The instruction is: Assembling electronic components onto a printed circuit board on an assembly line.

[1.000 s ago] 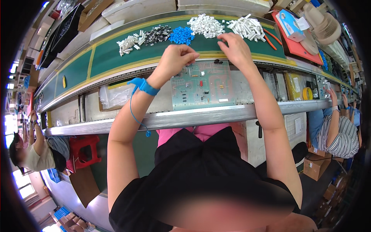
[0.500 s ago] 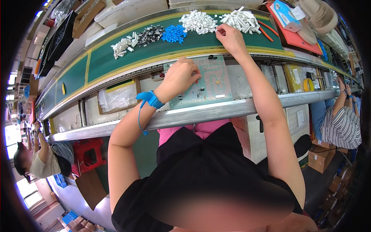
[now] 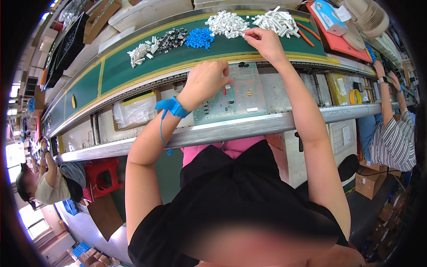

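Observation:
A green circuit board (image 3: 242, 95) lies in the line's frame in front of me, with a few small parts standing on it, among them a red one (image 3: 224, 92). Over the board's left half hovers my left hand (image 3: 205, 82), wearing a blue wrist strap (image 3: 172, 107); its thumb and forefinger are apart and I see nothing between them. Farther back, my right hand (image 3: 266, 43) is at the near right edge of a pile of small white connectors (image 3: 226, 24). Its thumb and forefinger are pinched around a small white connector (image 3: 244, 34), partly hidden by the fingertips.
On the green belt lie piles of blue parts (image 3: 199, 38), black parts (image 3: 172, 39) and longer white pieces (image 3: 276, 22). Orange-handled pliers (image 3: 308, 34) lie at the right. A metal rail (image 3: 235, 124) runs along the front edge. Other people work at left and right.
My left hand has risen from the board and its fingers have spread. My right hand has shifted slightly left along the white pile. The co-worker at right has reached forward.

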`<state>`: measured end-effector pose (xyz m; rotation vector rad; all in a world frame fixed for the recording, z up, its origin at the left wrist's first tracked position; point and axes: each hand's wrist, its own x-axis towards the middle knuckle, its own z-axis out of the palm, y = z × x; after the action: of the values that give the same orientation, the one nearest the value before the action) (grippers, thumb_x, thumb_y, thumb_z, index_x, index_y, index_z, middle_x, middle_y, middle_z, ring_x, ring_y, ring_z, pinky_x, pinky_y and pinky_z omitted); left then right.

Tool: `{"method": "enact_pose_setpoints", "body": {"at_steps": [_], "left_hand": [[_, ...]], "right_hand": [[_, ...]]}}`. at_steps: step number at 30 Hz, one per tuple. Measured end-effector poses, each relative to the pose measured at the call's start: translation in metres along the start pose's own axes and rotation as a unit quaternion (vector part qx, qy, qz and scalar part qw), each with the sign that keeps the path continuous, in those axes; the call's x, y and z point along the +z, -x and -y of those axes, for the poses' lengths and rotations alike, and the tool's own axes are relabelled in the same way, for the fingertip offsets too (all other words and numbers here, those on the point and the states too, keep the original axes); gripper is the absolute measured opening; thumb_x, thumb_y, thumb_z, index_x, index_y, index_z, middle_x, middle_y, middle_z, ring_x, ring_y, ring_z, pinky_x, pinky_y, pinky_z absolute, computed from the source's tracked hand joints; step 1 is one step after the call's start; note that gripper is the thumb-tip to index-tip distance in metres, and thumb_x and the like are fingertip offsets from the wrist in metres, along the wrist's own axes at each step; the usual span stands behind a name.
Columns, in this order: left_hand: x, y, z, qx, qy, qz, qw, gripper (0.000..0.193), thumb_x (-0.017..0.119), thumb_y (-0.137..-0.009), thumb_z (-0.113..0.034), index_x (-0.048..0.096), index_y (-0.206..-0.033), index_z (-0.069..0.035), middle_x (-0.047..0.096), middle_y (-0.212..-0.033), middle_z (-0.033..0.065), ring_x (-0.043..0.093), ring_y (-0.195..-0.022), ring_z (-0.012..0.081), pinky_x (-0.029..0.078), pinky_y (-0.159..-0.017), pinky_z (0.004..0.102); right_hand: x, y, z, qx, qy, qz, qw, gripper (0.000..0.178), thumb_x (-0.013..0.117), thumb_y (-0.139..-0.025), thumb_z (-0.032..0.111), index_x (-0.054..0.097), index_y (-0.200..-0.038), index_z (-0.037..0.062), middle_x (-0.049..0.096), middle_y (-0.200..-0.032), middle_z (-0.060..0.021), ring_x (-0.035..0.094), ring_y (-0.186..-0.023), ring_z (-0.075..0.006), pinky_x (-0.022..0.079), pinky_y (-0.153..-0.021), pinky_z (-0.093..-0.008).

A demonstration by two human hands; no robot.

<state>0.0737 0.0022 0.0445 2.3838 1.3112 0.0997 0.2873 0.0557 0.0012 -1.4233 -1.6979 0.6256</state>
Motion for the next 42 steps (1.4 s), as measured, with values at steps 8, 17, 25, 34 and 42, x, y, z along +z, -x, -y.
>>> {"method": "enact_pose_setpoints", "body": {"at_steps": [8, 17, 25, 34, 42], "left_hand": [[0.019, -0.086, 0.037, 0.145, -0.087, -0.307, 0.937, 0.012, 0.066, -0.076, -0.019, 0.069, -0.076, -0.008, 0.063, -0.084, 0.0117, 0.059, -0.087, 0.0283, 0.048, -0.074, 0.0373], [0.023, -0.110, 0.035, 0.148, -0.232, -0.293, 0.916, 0.005, 0.063, -0.067, -0.008, 0.068, -0.070, -0.007, 0.064, -0.083, 0.0089, 0.059, -0.089, 0.0257, 0.047, -0.074, 0.0352], [0.020, -0.106, 0.039, 0.161, -0.139, -0.321, 0.923, 0.007, 0.060, -0.071, -0.008, 0.066, -0.074, -0.005, 0.064, -0.074, 0.0123, 0.061, -0.078, 0.0296, 0.049, -0.068, 0.0395], [0.000, -0.070, 0.047, 0.057, 0.176, -0.264, 0.947, 0.019, 0.061, -0.082, -0.018, 0.068, -0.095, -0.005, 0.068, -0.083, 0.0146, 0.064, -0.073, 0.0317, 0.050, -0.066, 0.0377], [-0.014, -0.033, 0.056, 0.022, 0.245, -0.223, 0.943, 0.017, 0.061, -0.084, -0.016, 0.066, -0.091, -0.002, 0.068, -0.081, 0.0146, 0.065, -0.072, 0.0300, 0.050, -0.066, 0.0343]], "right_hand": [[-0.001, 0.018, 0.040, 0.002, 0.016, 0.106, 0.994, 0.017, 0.063, -0.081, 0.008, 0.065, -0.095, -0.0027, 0.065, -0.076, -0.0048, 0.059, -0.071, -0.0088, 0.048, -0.067, -0.0247], [-0.006, 0.036, 0.068, -0.003, 0.189, 0.249, 0.950, 0.017, 0.062, -0.073, 0.008, 0.068, -0.087, 0.0021, 0.067, -0.076, -0.0122, 0.065, -0.071, -0.0246, 0.050, -0.067, -0.0342], [0.001, 0.041, 0.068, -0.024, 0.299, 0.268, 0.916, 0.014, 0.060, -0.071, 0.010, 0.070, -0.081, 0.0068, 0.067, -0.080, -0.0137, 0.065, -0.076, -0.0305, 0.051, -0.068, -0.0395], [0.003, 0.042, 0.070, -0.030, 0.341, 0.274, 0.899, 0.013, 0.060, -0.072, 0.009, 0.069, -0.080, 0.0067, 0.067, -0.080, -0.0147, 0.065, -0.077, -0.0313, 0.050, -0.067, -0.0409], [0.000, 0.037, 0.066, -0.021, 0.258, 0.261, 0.930, 0.018, 0.063, -0.078, 0.019, 0.068, -0.093, 0.0090, 0.067, -0.078, -0.0122, 0.065, -0.075, -0.0304, 0.049, -0.067, -0.0390]]}}
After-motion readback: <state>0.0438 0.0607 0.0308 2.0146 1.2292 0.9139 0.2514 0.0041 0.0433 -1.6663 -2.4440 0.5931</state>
